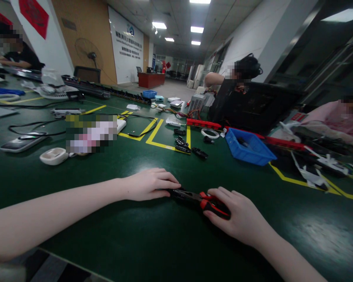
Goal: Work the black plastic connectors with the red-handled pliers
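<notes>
My right hand (241, 219) is closed around the red and black handles of long-nose pliers (207, 203), low over the green table. The pliers' jaws point left, toward my left hand (154, 184). My left fingers pinch a small black part (175, 192) at the jaws' tip. Its exact kind is hard to make out, and so is whether the jaws grip it. Beyond the pliers, several small black parts (182, 145) lie by a yellow-taped frame, with another dark piece (200, 153) just right of them.
A blue bin (248, 147) with dark parts stands on the table (106, 227) at right. Red strips (202, 124) and a white cable coil (210, 133) lie behind. At left are a phone-like device (25, 141), a white case (54, 156) and a black cable. Other people sit around.
</notes>
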Action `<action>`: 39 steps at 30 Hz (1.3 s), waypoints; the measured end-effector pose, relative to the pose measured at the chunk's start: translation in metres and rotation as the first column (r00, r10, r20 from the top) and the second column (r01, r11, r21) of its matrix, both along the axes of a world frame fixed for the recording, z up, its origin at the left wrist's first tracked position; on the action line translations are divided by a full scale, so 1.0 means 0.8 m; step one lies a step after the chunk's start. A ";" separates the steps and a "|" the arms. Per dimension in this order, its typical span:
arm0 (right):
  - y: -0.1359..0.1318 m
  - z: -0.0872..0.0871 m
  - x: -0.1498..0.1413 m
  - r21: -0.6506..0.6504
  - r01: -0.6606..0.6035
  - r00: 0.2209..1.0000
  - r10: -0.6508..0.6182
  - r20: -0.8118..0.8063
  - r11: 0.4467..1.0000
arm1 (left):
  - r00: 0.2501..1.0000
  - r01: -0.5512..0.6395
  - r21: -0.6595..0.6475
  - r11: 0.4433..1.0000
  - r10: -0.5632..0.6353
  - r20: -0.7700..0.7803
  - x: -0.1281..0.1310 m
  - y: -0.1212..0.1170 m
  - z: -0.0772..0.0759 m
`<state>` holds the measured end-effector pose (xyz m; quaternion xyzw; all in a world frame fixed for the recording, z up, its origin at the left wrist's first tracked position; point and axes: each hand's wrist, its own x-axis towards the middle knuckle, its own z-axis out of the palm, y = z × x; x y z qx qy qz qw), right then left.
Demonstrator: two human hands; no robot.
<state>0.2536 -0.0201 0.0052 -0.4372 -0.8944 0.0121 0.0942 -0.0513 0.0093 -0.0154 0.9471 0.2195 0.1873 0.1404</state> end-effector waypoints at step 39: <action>0.005 0.005 0.012 -0.079 -0.013 0.998 0.018 0.062 0.997 | 0.999 0.014 0.020 1.000 -0.013 -0.044 0.000 0.001 0.001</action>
